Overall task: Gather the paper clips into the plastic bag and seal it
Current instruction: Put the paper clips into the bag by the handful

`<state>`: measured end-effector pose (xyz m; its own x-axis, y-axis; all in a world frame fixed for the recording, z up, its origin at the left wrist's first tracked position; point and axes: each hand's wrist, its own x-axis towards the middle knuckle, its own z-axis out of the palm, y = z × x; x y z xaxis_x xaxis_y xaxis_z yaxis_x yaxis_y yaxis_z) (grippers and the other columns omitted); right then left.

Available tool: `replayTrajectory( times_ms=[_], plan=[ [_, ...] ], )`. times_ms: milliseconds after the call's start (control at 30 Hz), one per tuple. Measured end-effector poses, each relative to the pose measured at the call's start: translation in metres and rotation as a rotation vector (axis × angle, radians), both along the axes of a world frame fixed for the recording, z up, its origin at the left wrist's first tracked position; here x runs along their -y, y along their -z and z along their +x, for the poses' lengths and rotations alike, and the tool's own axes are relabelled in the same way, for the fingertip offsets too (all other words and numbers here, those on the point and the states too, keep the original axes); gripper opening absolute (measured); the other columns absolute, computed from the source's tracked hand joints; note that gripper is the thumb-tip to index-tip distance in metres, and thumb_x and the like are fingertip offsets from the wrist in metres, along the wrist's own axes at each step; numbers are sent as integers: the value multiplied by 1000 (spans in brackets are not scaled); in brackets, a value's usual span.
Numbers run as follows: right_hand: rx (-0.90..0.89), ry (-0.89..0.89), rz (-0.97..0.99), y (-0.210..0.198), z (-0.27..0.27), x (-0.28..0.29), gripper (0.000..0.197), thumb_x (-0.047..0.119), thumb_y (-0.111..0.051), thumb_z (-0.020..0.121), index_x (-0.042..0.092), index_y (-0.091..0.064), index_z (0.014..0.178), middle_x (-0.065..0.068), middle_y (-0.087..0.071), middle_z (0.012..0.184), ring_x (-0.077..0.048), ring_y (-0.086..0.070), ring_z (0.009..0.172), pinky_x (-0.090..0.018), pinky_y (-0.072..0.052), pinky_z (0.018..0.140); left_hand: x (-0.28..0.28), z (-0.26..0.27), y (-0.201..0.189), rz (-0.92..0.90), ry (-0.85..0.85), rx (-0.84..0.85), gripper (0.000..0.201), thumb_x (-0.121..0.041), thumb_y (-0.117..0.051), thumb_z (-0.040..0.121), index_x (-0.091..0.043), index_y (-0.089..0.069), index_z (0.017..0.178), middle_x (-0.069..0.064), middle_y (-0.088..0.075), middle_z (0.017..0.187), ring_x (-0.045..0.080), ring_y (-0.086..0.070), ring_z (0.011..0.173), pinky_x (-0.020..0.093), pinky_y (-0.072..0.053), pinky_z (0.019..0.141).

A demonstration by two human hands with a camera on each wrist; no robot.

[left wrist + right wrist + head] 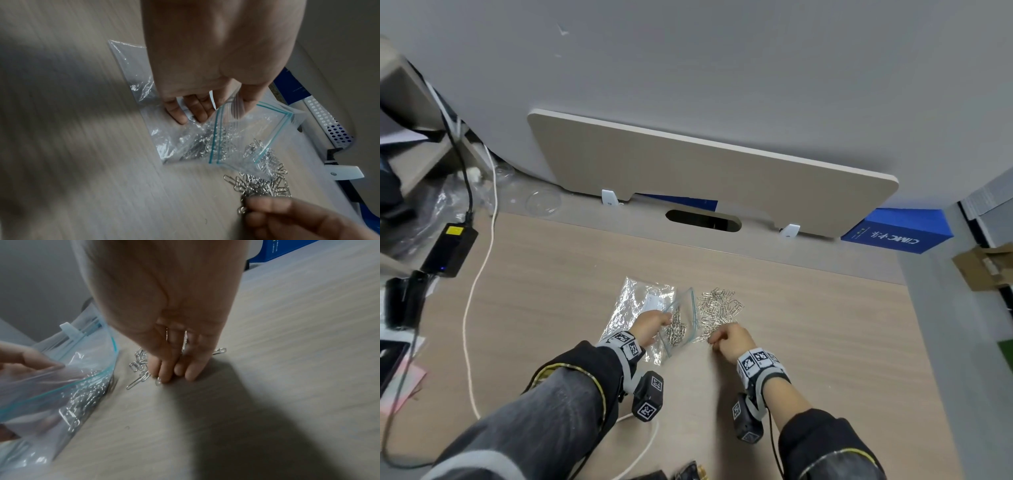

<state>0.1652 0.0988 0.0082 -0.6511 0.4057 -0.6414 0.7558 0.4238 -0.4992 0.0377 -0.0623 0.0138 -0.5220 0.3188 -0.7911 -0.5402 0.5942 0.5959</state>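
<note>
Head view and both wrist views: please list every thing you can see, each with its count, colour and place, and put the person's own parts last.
plastic bag: one, clear with teal zip lines, mouth open, desk centre, some clips inside
paper clips: one loose pile, silver, right of the bag
crinkled wrapper: one, clear, under and left of the bag
desk: one, light wood
power adapter: one, black, far left
white cable: one, left side
blue box: one, back right
left hand: holds the bag's mouth open
right hand: pinches clips at the pile's near edge
</note>
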Motion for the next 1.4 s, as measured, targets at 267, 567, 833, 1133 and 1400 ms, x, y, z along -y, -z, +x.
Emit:
replayTrajectory(
  times_ms=[267,567,833,1133,1400],
  plan=[
    [46,380,282,-2,13,-2,42,33,-62,83,9,-41,111,-14,-41,116,-38,-61,89,-39,-50,79,0,0,-3,0,59,-25,30,-18,-49,95,2,-58,116,13,-52,108,16,-49,73,24,-40,60],
    [60,207,322,7,-20,19,79,56,-76,67,12,-35,119,-10,-37,116,-33,-58,90,-38,-49,76,0,-4,-6,-26,46,-15,35,-15,-50,94,-7,-56,127,15,-54,133,34,-52,121,30,-46,77],
    [-81,95,391,12,-17,15,23,22,-58,91,11,-47,108,-11,-42,112,-36,-61,80,-39,-51,71,-1,-3,0,-36,25,-30,36,-13,-50,94,0,-53,128,22,-51,136,38,-49,126,46,-41,102],
    [-204,64,343,19,-8,-4,3,9,-60,87,9,-59,90,-9,-58,101,-29,-58,90,-34,-45,76,-1,-6,2,-11,4,-3,35,-12,-51,93,0,-54,126,22,-54,131,23,-51,97,42,-47,90],
    [-341,299,74,-5,-2,-25,17,2,-68,80,14,-61,69,-4,-65,74,-19,-64,56,-41,-59,59,0,-5,-4,-6,8,35,37,-13,-51,93,0,-51,128,8,-48,108,20,-44,98,30,-43,68]
  ],
)
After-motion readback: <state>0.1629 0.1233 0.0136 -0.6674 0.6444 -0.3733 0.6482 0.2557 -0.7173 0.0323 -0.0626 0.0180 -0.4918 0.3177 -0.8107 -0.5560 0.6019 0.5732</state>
